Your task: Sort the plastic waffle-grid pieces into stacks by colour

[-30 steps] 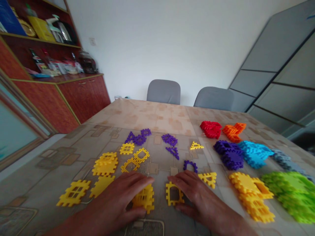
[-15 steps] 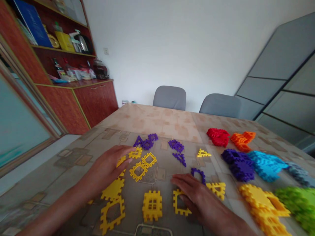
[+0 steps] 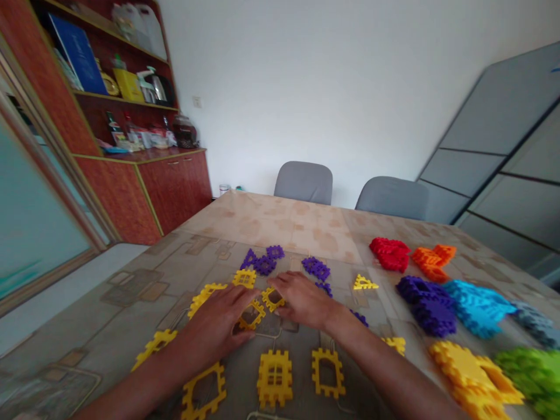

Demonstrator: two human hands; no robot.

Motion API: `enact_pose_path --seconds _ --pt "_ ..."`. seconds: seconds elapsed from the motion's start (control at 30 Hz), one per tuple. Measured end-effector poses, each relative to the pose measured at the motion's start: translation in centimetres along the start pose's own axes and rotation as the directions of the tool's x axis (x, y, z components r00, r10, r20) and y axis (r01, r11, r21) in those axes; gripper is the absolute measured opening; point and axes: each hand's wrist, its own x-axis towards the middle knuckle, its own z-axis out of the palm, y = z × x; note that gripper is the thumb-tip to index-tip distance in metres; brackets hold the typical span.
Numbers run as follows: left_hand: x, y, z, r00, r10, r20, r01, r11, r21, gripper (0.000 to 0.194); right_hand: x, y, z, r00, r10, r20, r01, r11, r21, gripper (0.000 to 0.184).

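Observation:
My left hand is curled at the left side of a yellow toothed window-frame block, thumb below and fingers above it. My right hand pinches the right edge of another such yellow frame block, which lies right beside the first. Just behind my left fingers lies a yellow lattice window block. Nearer me are a stacked yellow window block, a yellow frame block and a yellow piece with an odd-shaped opening. My forearms partly hide other yellow pieces.
Purple blocks lie beyond my hands, with a yellow triangle to the right. Sorted stacks stand along the right: red, orange, purple, light blue, grey, yellow and green. Two grey chairs stand behind the table.
My right hand has left the near-right yellow frame and moved left and away from me to the middle frames. My left hand has shifted right and nearer, onto the adjoining frame.

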Motion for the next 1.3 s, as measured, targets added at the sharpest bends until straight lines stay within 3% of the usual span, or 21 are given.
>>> enact_pose_path --seconds 0.1,0.27,0.47,0.53,0.63,0.73,0.87,1.0,1.17,1.3 --pt "-0.3 -0.3 0.4 1.000 0.015 0.003 -0.015 0.999 -0.045 0.061 -1.7 -0.4 -0.8 0.999 0.048 0.008 -0.048 0.999 -0.004 0.040" --pt "-0.6 -0.5 0.7 0.999 0.044 0.002 -0.043 0.997 -0.065 0.054 -4.2 -0.8 -1.0 0.967 0.251 0.035 -0.253 0.965 0.076 0.020" --pt "-0.7 -0.8 0.8 0.998 0.060 0.030 -0.058 0.996 -0.069 0.050 -5.6 0.1 -1.0 0.915 0.399 -0.055 -0.401 0.916 -0.016 0.033" --pt "-0.7 -0.9 0.9 0.998 0.058 0.037 -0.055 0.996 -0.077 0.048 -5.9 0.5 -1.1 0.939 0.340 -0.045 -0.341 0.940 -0.015 0.040" --pt "-0.6 -1.0 1.0 0.997 0.063 0.031 -0.061 0.995 -0.079 0.050 -6.0 1.0 -0.9 0.991 0.130 -0.004 -0.129 0.988 0.082 0.060" --pt "-0.6 -1.2 1.1 0.997 0.070 0.015 -0.069 0.995 -0.077 0.051 -5.7 1.2 -0.4 0.998 0.052 0.023 -0.055 0.988 0.142 0.066" --pt "-0.6 -1.4 1.1 0.998 0.057 0.003 -0.056 0.996 -0.075 0.053 -5.8 1.0 -0.6 0.995 0.102 0.000 -0.102 0.992 0.080 0.060" --pt "-0.4 -1.0 0.6 0.998 0.024 -0.053 -0.030 0.994 -0.104 0.055 -8.1 -0.2 -1.5 0.981 0.187 -0.056 -0.182 0.980 0.074 0.070" --pt "-0.3 -0.5 0.3 0.996 0.022 -0.085 -0.033 0.991 -0.128 0.053 -12.2 -2.5 -1.5 0.961 0.276 0.022 -0.277 0.956 0.100 0.076" --pt "-0.3 -0.2 0.4 0.998 0.009 -0.061 -0.016 0.993 -0.118 0.055 -13.5 -3.5 -0.5 0.954 0.292 0.064 -0.298 0.947 0.119 0.079"
